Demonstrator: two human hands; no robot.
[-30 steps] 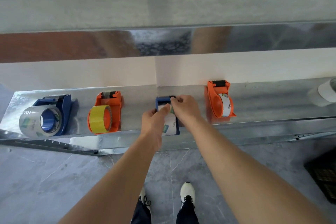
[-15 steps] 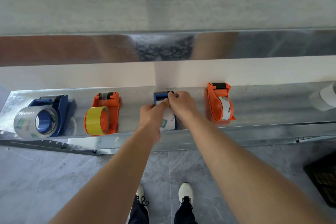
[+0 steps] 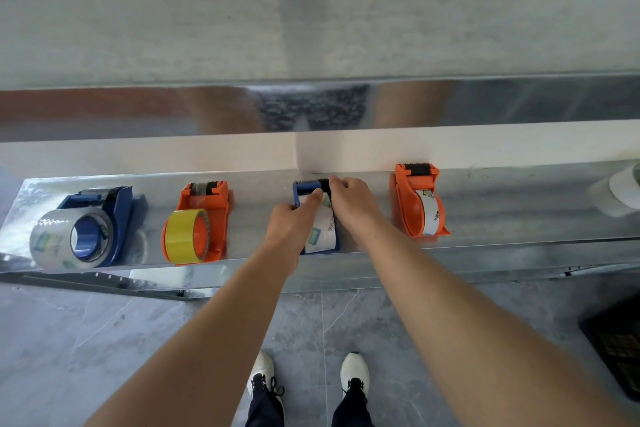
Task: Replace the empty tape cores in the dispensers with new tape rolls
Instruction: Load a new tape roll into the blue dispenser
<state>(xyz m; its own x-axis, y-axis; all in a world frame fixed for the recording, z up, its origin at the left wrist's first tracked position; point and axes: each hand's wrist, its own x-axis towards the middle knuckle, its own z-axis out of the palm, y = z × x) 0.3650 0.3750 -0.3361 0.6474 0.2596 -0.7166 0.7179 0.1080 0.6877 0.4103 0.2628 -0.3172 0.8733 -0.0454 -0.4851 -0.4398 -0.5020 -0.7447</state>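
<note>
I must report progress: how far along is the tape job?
Looks done: left blue dispenser and yellow-roll orange dispenser hold full rolls. In hand: left hand and right hand grip the middle blue dispenser. Probably left: right orange dispenser, whose roll looks thin.

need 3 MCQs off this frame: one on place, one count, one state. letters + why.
1. Where does the yellow roll sit?
A) in the far-left blue holder
B) in the orange dispenser second from left
C) loose on the floor

2. How many dispensers stand on the metal shelf?
A) two
B) three
C) four

3. What are the left hand and right hand doing?
A) both gripping the middle blue dispenser
B) hanging idle
C) lifting the yellow roll

Answers:
1 B: the yellow roll is mounted in the orange dispenser, second in the row.
2 C: two blue and two orange stand in a row.
3 A: the fingers of both hands curl on it, the left by its roll, the right at its head.
</note>
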